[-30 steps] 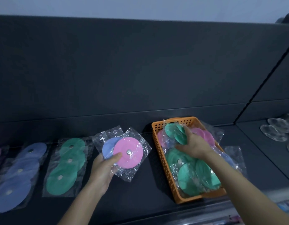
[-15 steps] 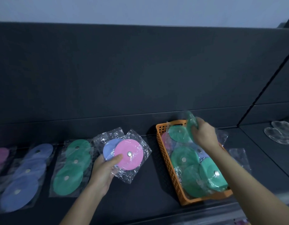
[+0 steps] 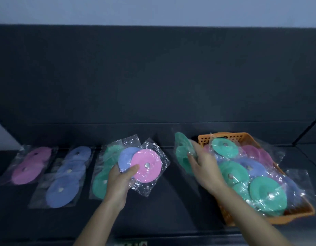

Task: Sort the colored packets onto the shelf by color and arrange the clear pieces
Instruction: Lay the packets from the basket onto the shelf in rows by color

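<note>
1. Head view, left hand point(image 3: 118, 181): closed on two clear-wrapped packets held above the dark shelf point(image 3: 171, 201), a pink packet point(image 3: 146, 165) overlapping a blue packet point(image 3: 126, 159).
2. Right hand point(image 3: 205, 166): fingers closed on a green packet point(image 3: 183, 157), held tilted just left of the orange basket point(image 3: 260, 218).
3. Basket contents: mixed green, blue and pink packets, piled above the rim.
4. Shelf, left to right: pink row point(image 3: 31, 166), blue row point(image 3: 66, 178), green row point(image 3: 102, 176), each lying flat and apart; the left hand partly covers the green row.
</note>
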Motion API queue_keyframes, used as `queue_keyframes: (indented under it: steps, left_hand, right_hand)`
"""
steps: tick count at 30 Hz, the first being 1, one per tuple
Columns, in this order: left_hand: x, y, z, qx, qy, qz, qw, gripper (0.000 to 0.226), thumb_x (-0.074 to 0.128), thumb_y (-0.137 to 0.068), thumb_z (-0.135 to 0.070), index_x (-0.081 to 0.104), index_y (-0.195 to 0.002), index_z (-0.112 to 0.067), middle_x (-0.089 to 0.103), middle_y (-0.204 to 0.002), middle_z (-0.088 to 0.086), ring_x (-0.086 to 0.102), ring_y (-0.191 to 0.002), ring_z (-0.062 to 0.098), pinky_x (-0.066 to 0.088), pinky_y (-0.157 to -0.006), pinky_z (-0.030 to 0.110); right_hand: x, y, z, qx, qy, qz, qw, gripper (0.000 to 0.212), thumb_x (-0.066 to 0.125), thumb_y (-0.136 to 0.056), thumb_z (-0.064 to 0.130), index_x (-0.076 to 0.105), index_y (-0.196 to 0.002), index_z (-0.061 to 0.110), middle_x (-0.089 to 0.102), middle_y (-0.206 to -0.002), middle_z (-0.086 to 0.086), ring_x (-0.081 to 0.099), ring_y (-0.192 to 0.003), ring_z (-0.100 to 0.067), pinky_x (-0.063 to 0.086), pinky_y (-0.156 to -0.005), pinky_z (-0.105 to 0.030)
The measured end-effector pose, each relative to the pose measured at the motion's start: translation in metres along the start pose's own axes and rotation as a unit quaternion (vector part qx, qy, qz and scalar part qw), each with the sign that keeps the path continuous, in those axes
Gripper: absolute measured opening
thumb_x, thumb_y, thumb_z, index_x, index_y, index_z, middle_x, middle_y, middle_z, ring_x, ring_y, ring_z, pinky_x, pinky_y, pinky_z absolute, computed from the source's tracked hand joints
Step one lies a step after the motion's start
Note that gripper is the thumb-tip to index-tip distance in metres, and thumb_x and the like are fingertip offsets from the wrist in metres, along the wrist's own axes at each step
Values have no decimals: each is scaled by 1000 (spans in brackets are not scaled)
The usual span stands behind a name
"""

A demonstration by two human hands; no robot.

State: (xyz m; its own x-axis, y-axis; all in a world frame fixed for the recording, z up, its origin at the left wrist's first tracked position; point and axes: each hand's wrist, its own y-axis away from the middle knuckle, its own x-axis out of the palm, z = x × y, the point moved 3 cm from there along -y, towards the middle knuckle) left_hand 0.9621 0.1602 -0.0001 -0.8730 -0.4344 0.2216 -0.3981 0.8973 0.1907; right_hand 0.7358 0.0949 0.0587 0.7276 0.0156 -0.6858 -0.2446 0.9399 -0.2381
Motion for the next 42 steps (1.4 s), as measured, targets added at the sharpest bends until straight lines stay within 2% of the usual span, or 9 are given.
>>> queue_keyframes:
  steps: [4,12,15,18,21,26,31,36,42]
  left_hand:
    - [-29,5,-1,20,-20,-29,999,36,71,-65,-18,70,-101,-20,73,-100,6,66,-100,31,48,-90,50]
    - [-81,12,-5,50,-52,-48,996,42,71,-68,-21,66,-110,-19,71,-106,4,65,-103,25,48,-95,50]
    - [-95,11,-5,54,-63,-50,995,41,72,-69,-17,66,-109,-17,72,-104,4,66,-101,24,51,-90,43]
    - [-105,11,-3,43,-65,-45,996,42,74,-67,-12,66,-109,-14,72,-103,5,67,-98,23,52,-85,38]
    - [-109,10,-2,27,-56,-24,998,46,72,-60,-13,66,-106,-12,73,-99,6,68,-95,24,53,-81,37]
    - [-109,12,-3,1,-13,36,999,49,72,-60,-5,63,-108,-7,73,-98,11,69,-91,26,55,-71,32]
    - [-117,15,0,-22,15,34,999,48,73,-64,-5,63,-111,-4,70,-104,16,66,-99,34,52,-87,46]
    - [-126,23,-2,-40,43,12,998,28,63,-85,-3,62,-112,-3,69,-107,17,66,-99,31,56,-76,41]
    - [-155,35,-5,-51,-58,-84,994,36,73,-59,-29,72,-93,-18,73,-95,9,68,-92,31,55,-82,50]
  right_hand:
    - [47,15,7,-50,100,44,993,54,46,-89,5,38,-140,21,67,-106,-13,63,-92,-34,50,-76,-37]
    - [114,43,-11,-98,216,120,964,70,66,-63,-6,50,-128,15,61,-124,-16,63,-105,-35,56,-79,-37]
    - [125,57,-15,-88,251,216,940,72,63,-79,25,31,-144,23,34,-150,-13,33,-138,-32,30,-112,-43]
    - [123,63,-4,-28,247,281,927,87,55,-80,60,12,-149,30,4,-159,-4,-3,-146,-23,0,-117,-46]
    - [119,55,26,5,152,243,958,92,57,-76,66,23,-148,22,12,-158,-7,2,-146,-20,4,-119,-39]
    - [132,41,64,104,-70,147,981,78,75,-77,37,37,-142,15,54,-131,4,51,-119,-11,37,-98,-17]
    - [155,46,63,242,-289,120,918,15,73,-76,1,61,-85,2,61,-69,-12,56,-57,-17,53,-64,-37]
    - [156,47,65,272,-384,113,875,10,65,-82,-3,55,-83,-3,62,-74,-17,59,-66,-24,55,-63,-35]
    - [152,32,56,317,-464,66,825,19,65,-85,9,49,-79,16,55,-77,-14,48,-65,-23,40,-60,-37]
